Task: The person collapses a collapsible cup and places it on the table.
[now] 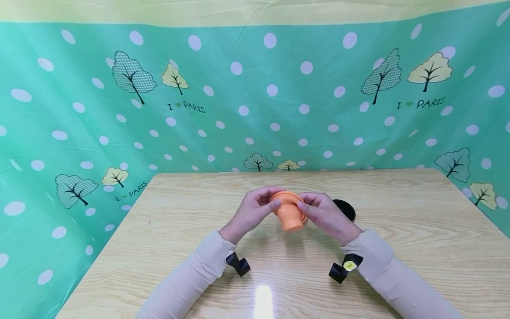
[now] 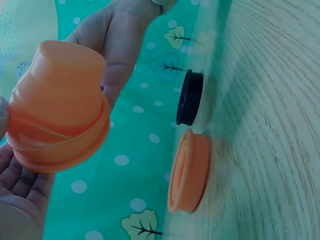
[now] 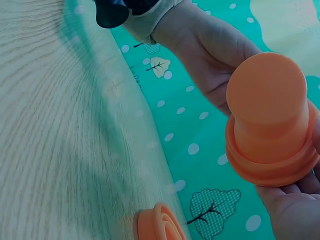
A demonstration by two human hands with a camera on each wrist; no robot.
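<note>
Both hands hold an orange collapsible cup (image 1: 290, 215) above the middle of the table, its narrow end tilted down toward me. My left hand (image 1: 252, 207) grips the wide rim from the left, thumb on the near side. On the opposite side, my right hand (image 1: 328, 215) pinches the rim between thumb and fingers. The right wrist view shows the smooth round base of the cup (image 3: 267, 90). Stepped folds ring its wide part in the left wrist view. The inside of the cup is hidden.
A black round lid or ring (image 1: 345, 209) lies on the wooden table (image 1: 179, 212) behind my right hand. Beside it in the left wrist view is a low orange piece with concentric rings (image 2: 199, 172). A green patterned cloth (image 1: 223, 88) hangs behind the table.
</note>
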